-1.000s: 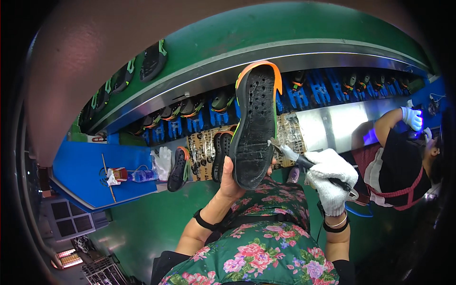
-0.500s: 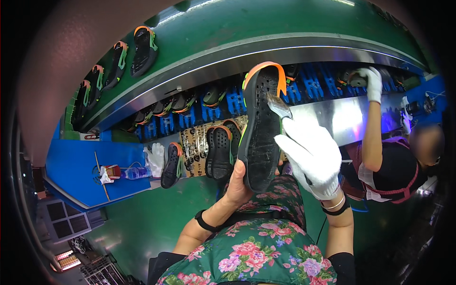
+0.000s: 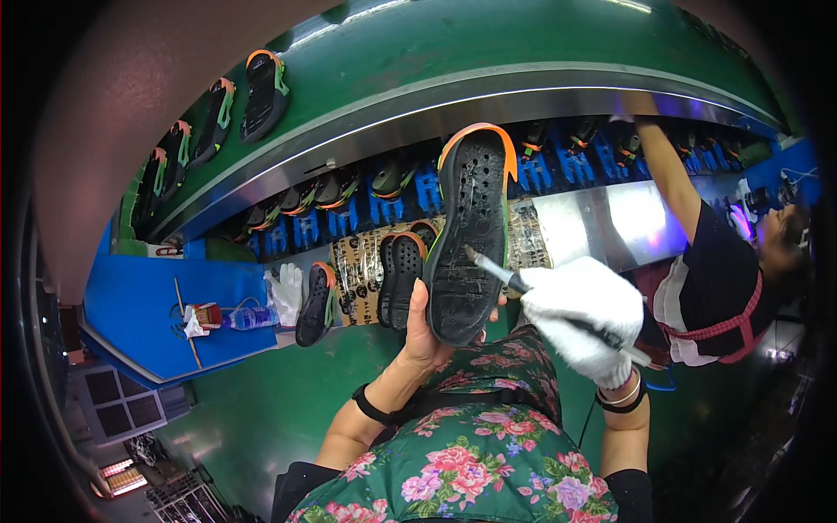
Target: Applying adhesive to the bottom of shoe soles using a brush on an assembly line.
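In my bare left hand (image 3: 422, 333), closed round its lower end, a black shoe sole (image 3: 466, 283) stands tilted up in front of me. Small holes dot its upper part, and its rim runs orange at the top and green down the left side. Parts of my left fingers are hidden behind the sole. My right hand (image 3: 586, 312), in a white knit glove, is closed round a brush (image 3: 499, 270) with a metal ferrule. The dark bristle tip lies at the middle of the sole's face, seemingly touching it. The handle's end sticks out past the glove.
Several similar soles (image 3: 403, 275) stand on a cardboard-covered ledge (image 3: 356, 261). Behind it runs a rack of blue holders (image 3: 346, 220) bearing shoes. More soles (image 3: 264, 94) lie on the green surface beyond. At left, a blue table (image 3: 139, 296) holds a bottle (image 3: 253, 317). A co-worker (image 3: 728, 270) reaches forward at right.
The brush has moved from the sole's upper right edge down to its middle, my right hand turning with it. The sole has shifted slightly left and down. The co-worker's arm reaches farther away.
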A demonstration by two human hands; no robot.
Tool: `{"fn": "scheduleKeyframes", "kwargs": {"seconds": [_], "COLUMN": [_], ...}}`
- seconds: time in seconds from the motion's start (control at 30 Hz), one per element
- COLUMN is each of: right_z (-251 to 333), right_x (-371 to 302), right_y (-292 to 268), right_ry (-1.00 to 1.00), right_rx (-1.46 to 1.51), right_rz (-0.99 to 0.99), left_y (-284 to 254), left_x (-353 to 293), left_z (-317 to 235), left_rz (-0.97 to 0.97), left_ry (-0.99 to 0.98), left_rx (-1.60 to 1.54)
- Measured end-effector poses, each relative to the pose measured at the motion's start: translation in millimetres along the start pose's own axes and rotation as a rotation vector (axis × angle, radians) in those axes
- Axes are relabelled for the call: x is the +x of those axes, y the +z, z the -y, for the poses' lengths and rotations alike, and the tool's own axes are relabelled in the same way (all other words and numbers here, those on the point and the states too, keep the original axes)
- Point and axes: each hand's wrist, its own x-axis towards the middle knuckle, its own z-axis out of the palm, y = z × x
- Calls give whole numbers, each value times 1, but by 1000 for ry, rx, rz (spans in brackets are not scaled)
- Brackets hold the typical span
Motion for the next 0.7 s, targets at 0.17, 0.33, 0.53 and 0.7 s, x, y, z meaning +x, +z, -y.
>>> {"fn": "scheduleKeyframes", "kwargs": {"seconds": [0.17,0.33,0.53,0.7], "right_z": [-6,2,-13,-31], "right_x": [10,13,-32,-53], "right_y": [10,-1,2,24], "right_ry": [397,77,438,656], "right_rx": [333,202,546,910], "right_rz": [-150,-154,-565,-628], "left_y": [0,-7,-8,-19], "left_x": [6,7,33,114], "left_z": [-3,-16,-87,-173], "left_rz": [168,147,318,467], "left_ry": [-49,-30,123,139], "left_rx": [-78,-224,-306,-530]}}
